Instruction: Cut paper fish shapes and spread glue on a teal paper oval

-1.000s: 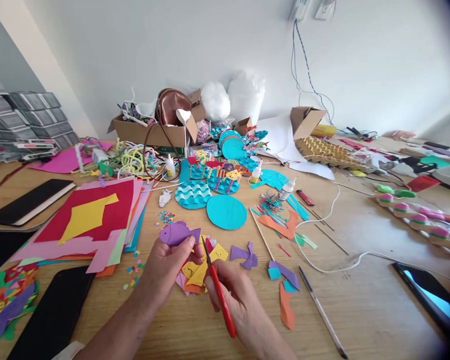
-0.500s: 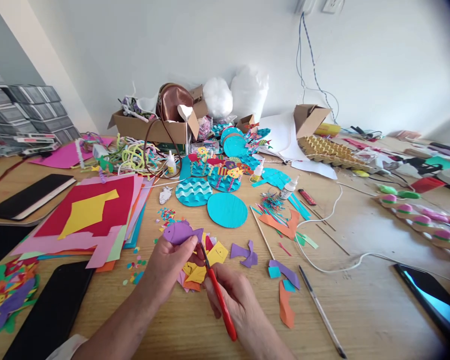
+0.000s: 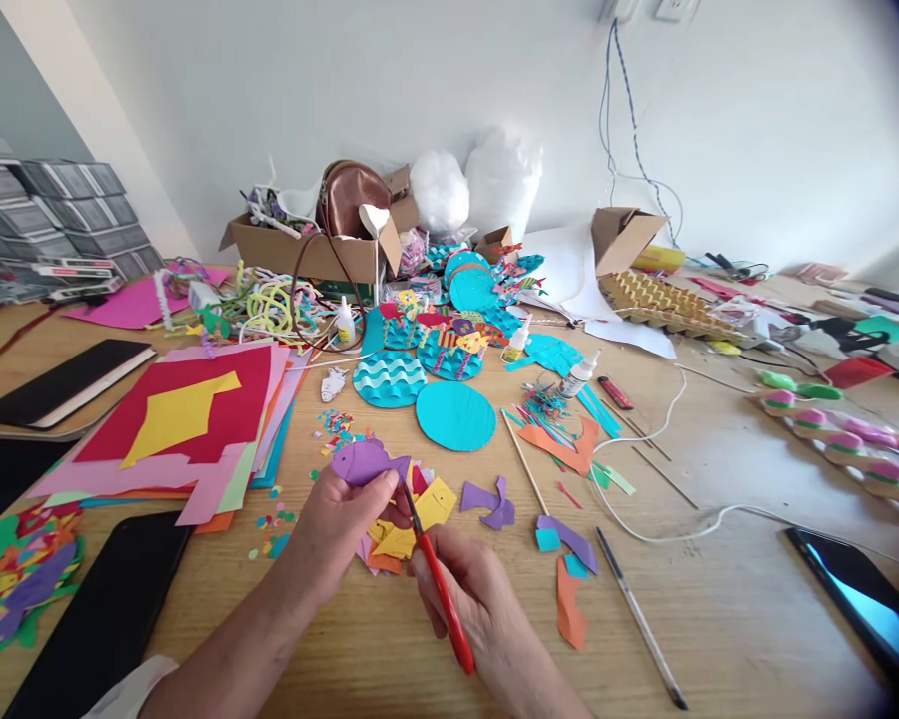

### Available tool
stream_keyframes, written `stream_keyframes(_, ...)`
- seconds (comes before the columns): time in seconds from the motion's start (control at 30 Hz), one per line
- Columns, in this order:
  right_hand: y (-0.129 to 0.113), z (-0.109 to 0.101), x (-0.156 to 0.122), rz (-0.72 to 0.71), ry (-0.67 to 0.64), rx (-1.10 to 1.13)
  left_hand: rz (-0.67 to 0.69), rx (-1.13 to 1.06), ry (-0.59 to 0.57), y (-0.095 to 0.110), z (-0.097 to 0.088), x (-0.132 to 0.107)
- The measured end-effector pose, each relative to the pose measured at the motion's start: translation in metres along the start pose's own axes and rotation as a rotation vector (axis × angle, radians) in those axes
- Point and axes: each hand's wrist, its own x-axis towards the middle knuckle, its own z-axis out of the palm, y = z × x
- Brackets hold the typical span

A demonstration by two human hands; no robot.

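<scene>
A purple paper fish (image 3: 361, 462) is pinched by the tail end between the fingers of my left hand (image 3: 352, 514). Red-handled scissors (image 3: 444, 602) are gripped in my right hand (image 3: 468, 584), their blades pointing up at the fish's tail. Whether the blades touch the paper is hard to tell. Beneath and behind my hands lies a pile of yellow, orange and pink paper pieces (image 3: 439, 502). Purple offcuts (image 3: 488, 501) lie just right of the pile. Beyond the fish are a plain blue disc (image 3: 456, 417) and a blue disc with wavy strips (image 3: 390, 379).
Stacked coloured paper sheets (image 3: 172, 409) lie at left, near a black phone (image 3: 109, 609). On the right are a pen (image 3: 640, 617), a white cable (image 3: 670, 540) and another phone (image 3: 858, 589). Glue bottles (image 3: 579, 374) and a cardboard box (image 3: 292, 250) stand farther back.
The view has shifted slightly. My left hand still holds the purple fish and my right hand the scissors, in nearly the same pose.
</scene>
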Motion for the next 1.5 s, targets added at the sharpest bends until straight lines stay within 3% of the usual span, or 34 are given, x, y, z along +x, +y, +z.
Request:
stream_keyframes(0.67, 0.005, -0.001, 0.001, -0.041, 0.025, -0.062, -0.044, 0.003, 0.005, 0.003, 0.001, 0.000)
stream_keyframes(0.97, 0.006, -0.003, 0.000, -0.051, 0.029, -0.099, -0.011, -0.041, -0.106, -0.008, -0.009, 0.003)
stream_keyframes(1.23, 0.010, -0.002, 0.000, -0.020, 0.023, -0.046, 0.008, -0.006, -0.112, -0.006, -0.008, 0.002)
stream_keyframes(1.5, 0.009, -0.002, -0.002, -0.010, 0.016, -0.029, -0.061, 0.012, -0.136, -0.003, -0.006, -0.001)
